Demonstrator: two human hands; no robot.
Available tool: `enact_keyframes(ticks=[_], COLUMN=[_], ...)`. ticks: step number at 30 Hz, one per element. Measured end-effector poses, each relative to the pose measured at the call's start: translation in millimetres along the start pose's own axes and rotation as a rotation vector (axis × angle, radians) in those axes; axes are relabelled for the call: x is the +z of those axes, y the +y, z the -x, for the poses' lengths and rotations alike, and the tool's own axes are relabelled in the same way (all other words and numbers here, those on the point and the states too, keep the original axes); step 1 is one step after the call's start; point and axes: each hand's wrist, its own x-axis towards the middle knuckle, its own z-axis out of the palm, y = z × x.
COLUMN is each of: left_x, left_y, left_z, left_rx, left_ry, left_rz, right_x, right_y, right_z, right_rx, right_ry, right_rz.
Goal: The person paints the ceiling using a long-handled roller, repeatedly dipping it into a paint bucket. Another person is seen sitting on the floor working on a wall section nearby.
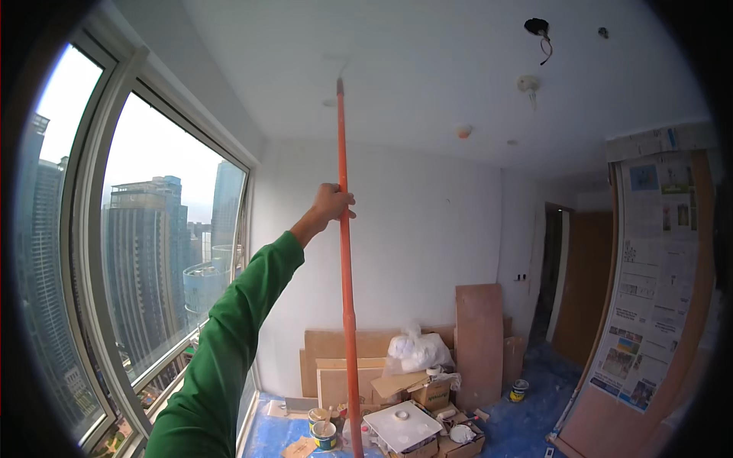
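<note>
My left hand [332, 203], at the end of a green sleeve, is wrapped around a long orange-red extension pole [347, 282]. The pole stands nearly upright, running from the lower edge of the view up to the white ceiling [412, 76]. At its top is a dark tip, with a faint pale shape [336, 59] against the ceiling that looks like a roller frame; its details blend into the white. The lower end of the pole is cut off by the picture's edge. My right hand is out of view.
Tall windows [164, 252] line the left. Ahead, boards [479, 343], a white plastic bag [418, 351], cardboard boxes [432, 395] and paint cans [324, 435] stand on blue floor sheeting [527, 416]. A newspaper-covered cabinet [649, 282] is at right. Wires [545, 49] hang from a ceiling hole.
</note>
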Motion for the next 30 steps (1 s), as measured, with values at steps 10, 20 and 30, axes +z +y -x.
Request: enact_keyframes(ticks=[10, 20, 30], left_x=[-9.1, -16.0, -22.1], left_y=[-36.6, -68.5, -42.2], left_z=[-41.8, -41.9, 11.6], left_rx=[-0.067, -0.15, -0.124], left_ry=[0.08, 0.072, 0.065], left_rz=[-0.025, 0.043, 0.012], right_x=[54.3, 95.6, 97.5], right_y=[-102.6, -67.1, -84.1], right_z=[-15.3, -76.0, -66.6], right_rx=[-0.269, -0.154, -0.145], right_ry=[-0.073, -0.144, -0.15], right_rz=[0.033, 0.07, 0.042])
